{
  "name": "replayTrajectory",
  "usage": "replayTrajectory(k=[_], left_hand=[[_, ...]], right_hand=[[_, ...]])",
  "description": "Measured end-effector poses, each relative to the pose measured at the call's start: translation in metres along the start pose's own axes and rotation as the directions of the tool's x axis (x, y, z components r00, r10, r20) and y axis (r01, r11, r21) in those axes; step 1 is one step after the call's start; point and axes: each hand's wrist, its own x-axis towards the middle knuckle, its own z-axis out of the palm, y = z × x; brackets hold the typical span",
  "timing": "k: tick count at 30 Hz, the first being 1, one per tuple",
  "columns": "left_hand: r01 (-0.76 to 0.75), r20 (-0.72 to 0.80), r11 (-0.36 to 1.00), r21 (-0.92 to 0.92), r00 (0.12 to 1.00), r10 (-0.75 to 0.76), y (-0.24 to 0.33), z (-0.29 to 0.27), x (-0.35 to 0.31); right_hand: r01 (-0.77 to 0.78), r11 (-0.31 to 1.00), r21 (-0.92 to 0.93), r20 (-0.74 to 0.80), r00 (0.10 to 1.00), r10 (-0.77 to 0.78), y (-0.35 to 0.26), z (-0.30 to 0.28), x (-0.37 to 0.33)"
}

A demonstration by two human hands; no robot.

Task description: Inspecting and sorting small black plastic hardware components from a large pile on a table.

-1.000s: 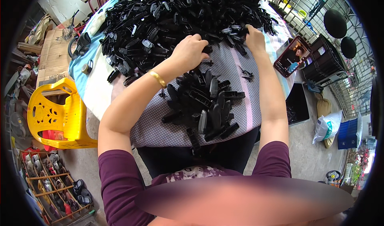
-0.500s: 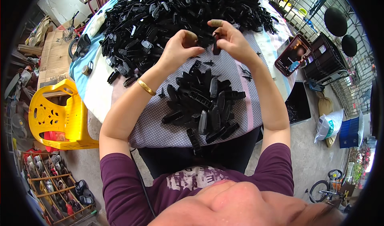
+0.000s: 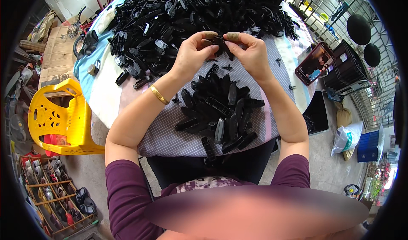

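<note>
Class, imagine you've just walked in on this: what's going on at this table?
A seated person holds a small black part between the fingertips of the left hand and right hand, above the cloth-covered table. Nearer the person lies a small pile of black pieces; beyond the hands spreads a much larger black heap. A phone with its screen lit stands to the right.

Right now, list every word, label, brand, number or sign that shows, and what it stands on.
Brown cardboard: dark lettering, not copied here.
Purple T-shirt: pale print, partly hidden, unreadable.
Smartphone: any on-screen text is too small to read.
White sack: teal marking, too small to read.
Black crate: pale label, too small to read.
</note>
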Motion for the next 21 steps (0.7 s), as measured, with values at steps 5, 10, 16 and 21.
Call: replayTrajectory(k=[5, 10, 16, 21], left_hand=[[0.003, -0.061, 1.000, 0.010, 0.998, -0.002, 0.002, -0.001, -0.001], [-0.056, -0.015, 0.995, 0.080, 0.998, 0.058, 0.003, 0.000, -0.001], [-0.023, -0.042, 0.999, -0.022, 0.999, 0.022, 0.005, 0.002, -0.002], [0.011, -0.091, 0.975, -0.223, 0.995, -0.032, -0.007, 0.000, 0.000]], right_hand=[[0.235, 0.959, -0.160, -0.058, 0.967, -0.246, -0.002, 0.009, -0.003], [0.399, 0.868, -0.294, -0.040, 0.903, -0.428, 0.000, 0.007, -0.001], [0.497, 0.736, -0.460, 0.062, 0.844, -0.532, -0.005, 0.003, -0.001], [0.529, 0.675, -0.514, 0.126, 0.825, -0.551, -0.004, 0.009, -0.003]])
